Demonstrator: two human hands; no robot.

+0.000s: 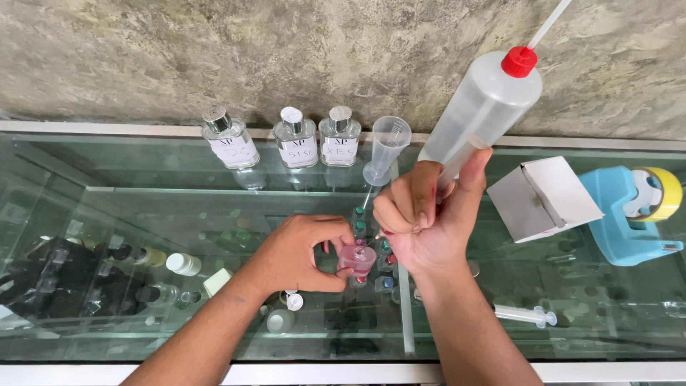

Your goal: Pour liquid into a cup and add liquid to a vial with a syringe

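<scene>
My left hand (300, 254) grips a small pink glass bottle (356, 259) that stands on the glass counter (128, 179). Close beside it on the right, my right hand (421, 214) is closed around a thin clear tube (459, 159) that sticks up between thumb and fingers; its lower end is hidden by the hand. Right behind that hand stands a tall translucent squeeze bottle (486, 107) with a red cap and a thin white spout.
Three clear labelled bottles with silver caps (295, 137) stand along the back edge, next to a small plastic measuring cylinder (386, 149). A white cardboard box (543, 196), a blue tape dispenser (629, 214) and a syringe (523, 314) lie to the right. Several small bottles sit on shelves under the glass.
</scene>
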